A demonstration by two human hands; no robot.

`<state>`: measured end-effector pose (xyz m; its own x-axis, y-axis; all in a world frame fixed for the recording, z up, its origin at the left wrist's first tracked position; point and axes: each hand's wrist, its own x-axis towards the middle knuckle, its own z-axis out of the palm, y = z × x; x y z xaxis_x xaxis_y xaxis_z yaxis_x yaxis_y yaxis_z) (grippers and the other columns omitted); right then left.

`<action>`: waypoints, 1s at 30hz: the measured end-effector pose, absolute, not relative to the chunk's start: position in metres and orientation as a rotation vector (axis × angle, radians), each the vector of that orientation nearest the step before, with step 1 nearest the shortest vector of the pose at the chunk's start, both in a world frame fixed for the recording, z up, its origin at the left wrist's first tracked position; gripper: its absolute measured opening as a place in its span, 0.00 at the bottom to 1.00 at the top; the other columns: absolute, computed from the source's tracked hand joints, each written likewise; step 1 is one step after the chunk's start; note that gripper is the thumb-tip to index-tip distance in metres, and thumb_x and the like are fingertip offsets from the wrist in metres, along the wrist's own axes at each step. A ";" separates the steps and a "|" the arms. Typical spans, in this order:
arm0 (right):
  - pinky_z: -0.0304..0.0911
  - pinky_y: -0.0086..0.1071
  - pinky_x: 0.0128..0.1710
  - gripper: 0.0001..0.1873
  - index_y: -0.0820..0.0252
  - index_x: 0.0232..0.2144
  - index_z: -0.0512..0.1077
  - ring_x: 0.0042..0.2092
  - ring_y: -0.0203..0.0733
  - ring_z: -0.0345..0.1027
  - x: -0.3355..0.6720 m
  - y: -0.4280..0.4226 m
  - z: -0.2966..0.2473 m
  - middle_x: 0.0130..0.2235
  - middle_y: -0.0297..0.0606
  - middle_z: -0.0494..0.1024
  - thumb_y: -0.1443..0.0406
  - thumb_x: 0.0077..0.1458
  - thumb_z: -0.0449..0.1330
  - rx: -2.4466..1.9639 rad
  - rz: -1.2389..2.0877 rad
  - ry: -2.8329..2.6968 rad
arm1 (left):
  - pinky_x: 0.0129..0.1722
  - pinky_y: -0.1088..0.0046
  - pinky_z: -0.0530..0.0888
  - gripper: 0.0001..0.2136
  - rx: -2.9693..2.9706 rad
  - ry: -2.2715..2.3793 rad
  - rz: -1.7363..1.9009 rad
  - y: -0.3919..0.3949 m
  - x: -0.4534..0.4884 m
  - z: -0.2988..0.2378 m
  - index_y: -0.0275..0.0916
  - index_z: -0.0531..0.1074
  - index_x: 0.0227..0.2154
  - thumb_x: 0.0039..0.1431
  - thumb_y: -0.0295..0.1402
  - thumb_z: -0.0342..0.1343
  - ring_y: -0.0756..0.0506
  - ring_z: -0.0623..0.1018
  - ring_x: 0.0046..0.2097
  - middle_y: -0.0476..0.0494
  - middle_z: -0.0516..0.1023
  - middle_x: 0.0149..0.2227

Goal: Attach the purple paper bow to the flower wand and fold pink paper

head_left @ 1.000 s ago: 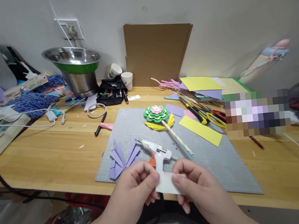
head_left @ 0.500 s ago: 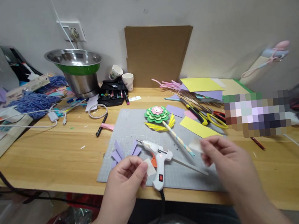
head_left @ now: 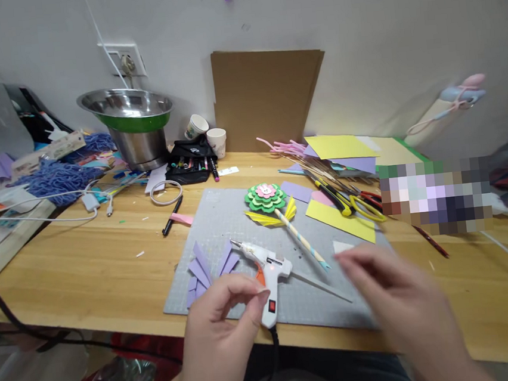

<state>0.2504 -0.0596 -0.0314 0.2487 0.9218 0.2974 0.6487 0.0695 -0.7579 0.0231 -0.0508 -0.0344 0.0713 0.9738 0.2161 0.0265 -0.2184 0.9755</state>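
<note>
My left hand (head_left: 234, 330) is closed in a pinch in front of the white glue gun (head_left: 269, 279). A thin pale edge shows at its fingertips, the small piece of cream paper seen nearly edge-on. My right hand (head_left: 394, 297), blurred, pinches a small white paper piece (head_left: 342, 246) above the mat's right side. The glue gun lies on the grey cutting mat (head_left: 221, 217), its glue stick pointing right. Beyond it lies a paper flower (head_left: 266, 196) with green and pink petals, yellow pleated leaves and a striped stem. Folded purple paper pieces (head_left: 199, 273) lie left of the gun.
Yellow paper (head_left: 340, 219), a yellow-black cutter (head_left: 332, 198) and scissors (head_left: 367, 206) lie at the mat's right. A steel basin (head_left: 126, 104), black pencil case (head_left: 190, 160) and paper cups (head_left: 217, 142) stand behind. Brown cardboard (head_left: 267, 99) leans on the wall.
The cream paper in my left hand has turned from showing its face to nearly edge-on. My right hand has moved slightly and its fingertips now sit lower against the white piece.
</note>
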 end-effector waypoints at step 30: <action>0.69 0.25 0.25 0.03 0.52 0.28 0.82 0.25 0.33 0.68 0.180 -0.076 -0.034 0.27 0.35 0.76 0.67 0.48 0.67 -0.978 1.275 -0.956 | 0.25 0.76 0.67 0.05 1.791 1.090 1.151 -0.051 0.035 -0.019 0.38 0.70 0.25 0.55 0.24 0.56 0.51 0.70 0.26 0.51 0.69 0.25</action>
